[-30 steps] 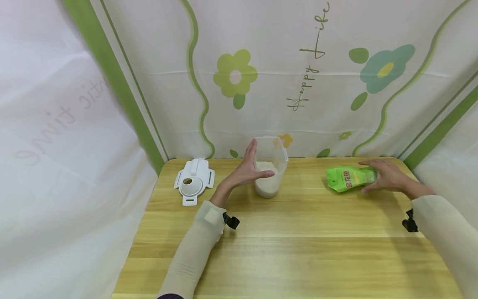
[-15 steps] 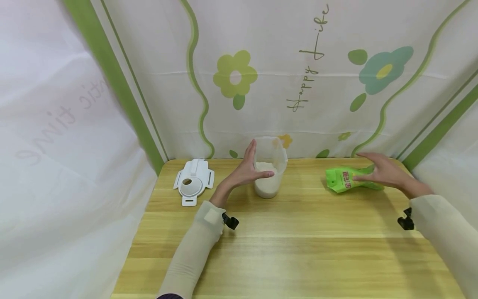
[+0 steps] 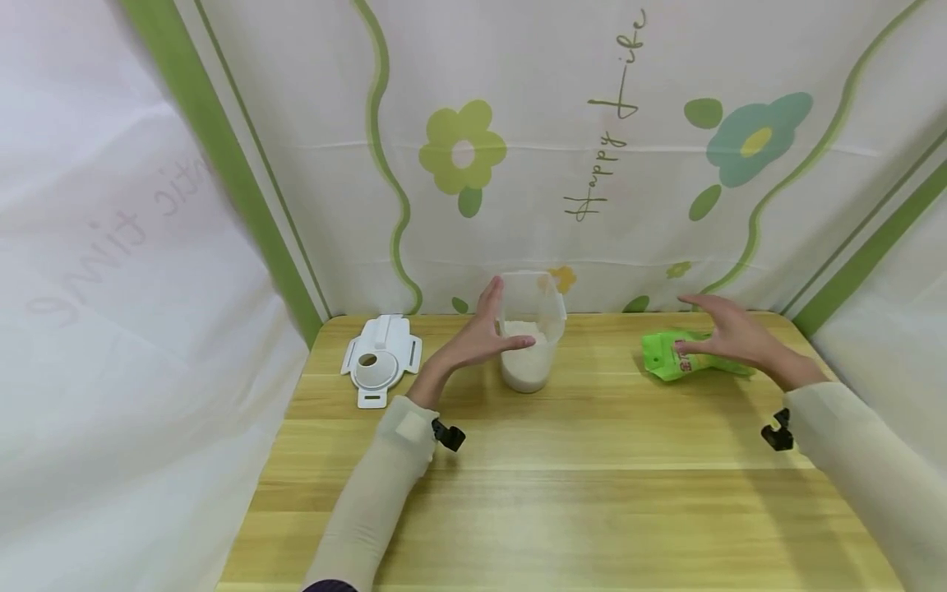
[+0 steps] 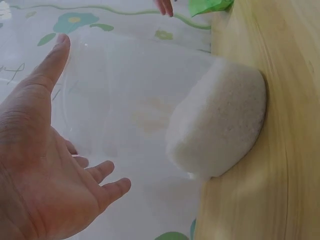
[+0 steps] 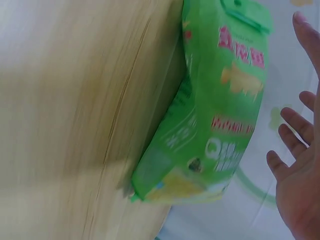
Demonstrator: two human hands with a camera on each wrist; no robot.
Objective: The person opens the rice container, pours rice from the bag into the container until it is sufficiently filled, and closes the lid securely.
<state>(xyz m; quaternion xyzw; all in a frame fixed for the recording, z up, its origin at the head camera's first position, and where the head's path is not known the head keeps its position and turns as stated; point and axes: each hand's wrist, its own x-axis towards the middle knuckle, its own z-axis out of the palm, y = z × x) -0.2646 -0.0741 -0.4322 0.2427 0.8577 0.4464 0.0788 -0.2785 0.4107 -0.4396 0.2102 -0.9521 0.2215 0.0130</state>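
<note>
A clear plastic container (image 3: pixel 527 362), partly filled with white grains, stands upright near the table's back edge. My left hand (image 3: pixel 476 335) is spread around its left side, thumb in front and fingers toward the back. In the left wrist view the fingers look loose; whether they touch the wall I cannot tell. A green printed bag (image 3: pixel 662 355) lies at the right on the tabletop. Just above it, my right hand (image 3: pixel 736 333) has its thumb and fingers spread wide. In the right wrist view a gap shows between those fingers and the bag (image 5: pixel 215 115).
A white plastic lid-like piece (image 3: pixel 385 353) with a round spout hole and side tabs lies at the left of the wooden table (image 3: pixel 562 510). A white curtain (image 3: pixel 540 230) with printed flowers hangs right behind the back edge.
My right hand has come away from the bag's right end and moved left over it, fingers spread. The left hand and the container stay in place.
</note>
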